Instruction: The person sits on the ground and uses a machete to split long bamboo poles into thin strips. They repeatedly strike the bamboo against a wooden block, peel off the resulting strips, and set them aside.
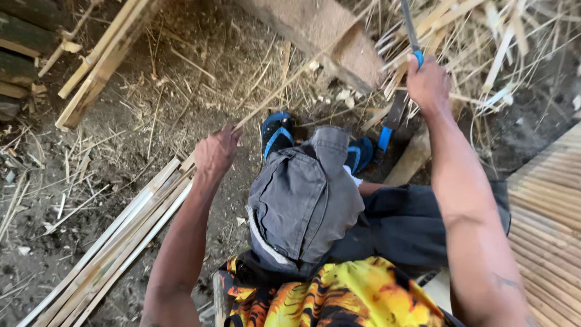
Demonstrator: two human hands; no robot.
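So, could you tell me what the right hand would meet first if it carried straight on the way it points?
Probably the loose bamboo strips just beyond the right hand; depth is unclear.

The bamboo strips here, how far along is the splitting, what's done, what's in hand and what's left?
Done, by the look of it: a bundle of split strips lies on the dirt by the left knee. In hand: the left hand grips a thin strip, and the right hand holds a blue-handled blade. Left: probably the uncut slats at upper left; how many more are needed cannot be told.
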